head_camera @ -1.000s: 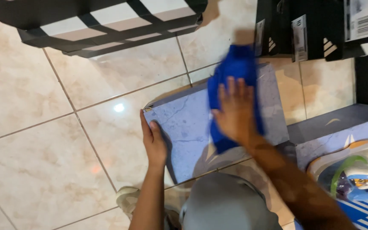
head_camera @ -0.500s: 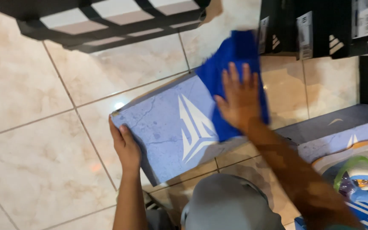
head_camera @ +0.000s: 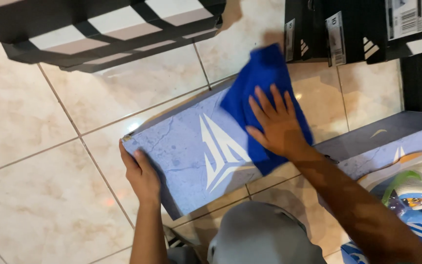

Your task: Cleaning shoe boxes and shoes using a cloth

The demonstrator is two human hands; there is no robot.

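Seen from the head camera, downward: right hand [head_camera: 279, 124] pressed flat, fingers spread, on a blue cloth [head_camera: 264, 93], grip open and closed around nothing, palm holding the cloth against the far end of a grey-blue shoebox lid [head_camera: 186, 156]. Cloth partly blurred, draped over the lid's upper right corner and spilling onto the floor tiles [head_camera: 35, 195] beyond. Left hand [head_camera: 140, 173] clamped on the lid's near left edge, thumb on top, fingers curled under the rim, steadying it just above the tiles. Lid tilted diagonally across the picture, marble-patterned, with a large white angular emblem at its middle between the two hands. Below it, close to the camera, a grey rounded shape, blurred, kind not clear. At right, an open shoebox [head_camera: 391, 146] in the same grey-blue, holding a colourful shoe [head_camera: 411, 190]. Along the top right, black boxes [head_camera: 348, 29] with white labels; at top left, a black rack with pale panels [head_camera: 103, 24].
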